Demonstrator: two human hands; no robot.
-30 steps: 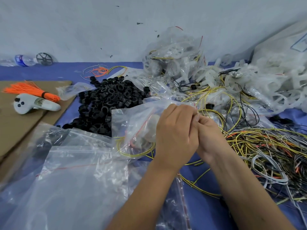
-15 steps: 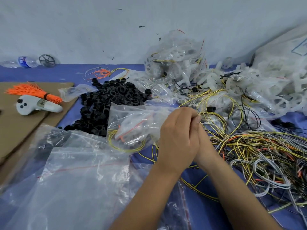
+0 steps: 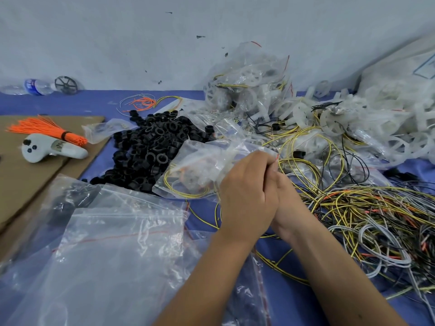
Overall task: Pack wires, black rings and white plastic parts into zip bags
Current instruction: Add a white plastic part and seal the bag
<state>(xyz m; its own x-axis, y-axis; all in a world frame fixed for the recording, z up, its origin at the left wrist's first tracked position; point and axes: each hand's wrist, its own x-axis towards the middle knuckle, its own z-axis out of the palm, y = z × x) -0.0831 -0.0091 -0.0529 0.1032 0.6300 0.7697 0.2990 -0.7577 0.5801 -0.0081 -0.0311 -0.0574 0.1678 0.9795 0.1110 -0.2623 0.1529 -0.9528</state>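
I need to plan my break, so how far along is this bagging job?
Done: a heap of filled bags by the wall. In hand: left hand and right hand pinch one bag holding yellow wire. Left: loose black rings, tangled wires, white parts, empty bags.

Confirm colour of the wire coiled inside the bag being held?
Yellow wire, coiled inside the clear zip bag; head view shows it best.

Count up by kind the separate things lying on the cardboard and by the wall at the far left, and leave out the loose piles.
Orange wire bundle: 1
White handheld controller: 1
Small clear bag overlapping the cardboard's corner: 1
Water bottle: 1
Black spoked wheel: 1
Total: 5
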